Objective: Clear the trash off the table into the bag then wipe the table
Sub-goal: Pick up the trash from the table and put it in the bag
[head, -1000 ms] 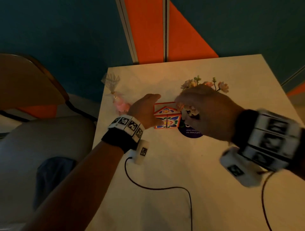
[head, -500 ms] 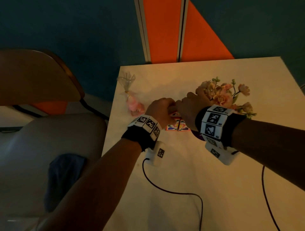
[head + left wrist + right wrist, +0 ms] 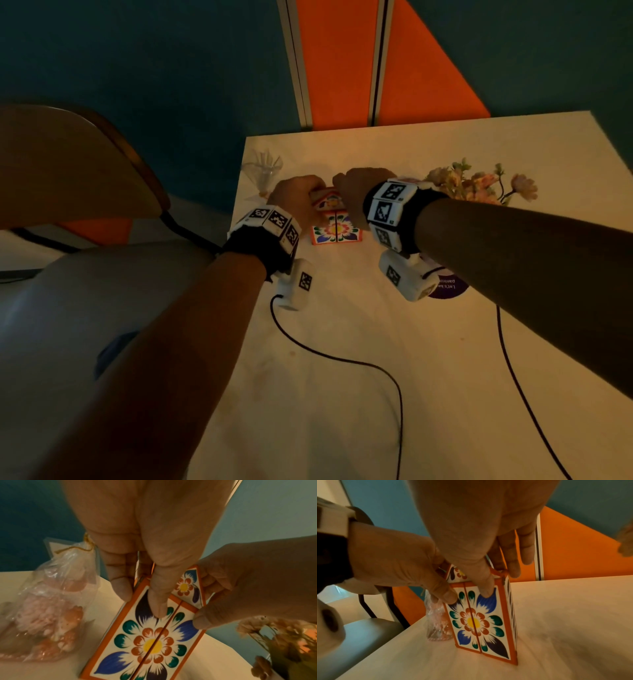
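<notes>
A small paper bag (image 3: 335, 233) with a painted flower and orange borders stands upright on the pale table (image 3: 342, 394). My left hand (image 3: 298, 195) pinches its top left corner, thumb on the front panel (image 3: 150, 642). My right hand (image 3: 352, 192) pinches the top right, thumb on the front and fingers behind at the orange handle (image 3: 498, 573). A clear plastic pouch (image 3: 262, 171) with pink and orange pieces, tied with a gold string, stands just left of the bag (image 3: 479, 622). The bag's inside is hidden.
Pink artificial flowers (image 3: 479, 181) lie right of my hands, and a purple round sticker (image 3: 448, 286) shows under my right wrist. A chair (image 3: 68, 164) with a grey seat (image 3: 102, 291) and a dark cloth (image 3: 113, 349) stands by the table's left edge. Black cables (image 3: 342, 359) cross the near table.
My right hand has left the flowers and come onto the bag's top beside my left hand. The bag now stands further left, close to the plastic pouch.
</notes>
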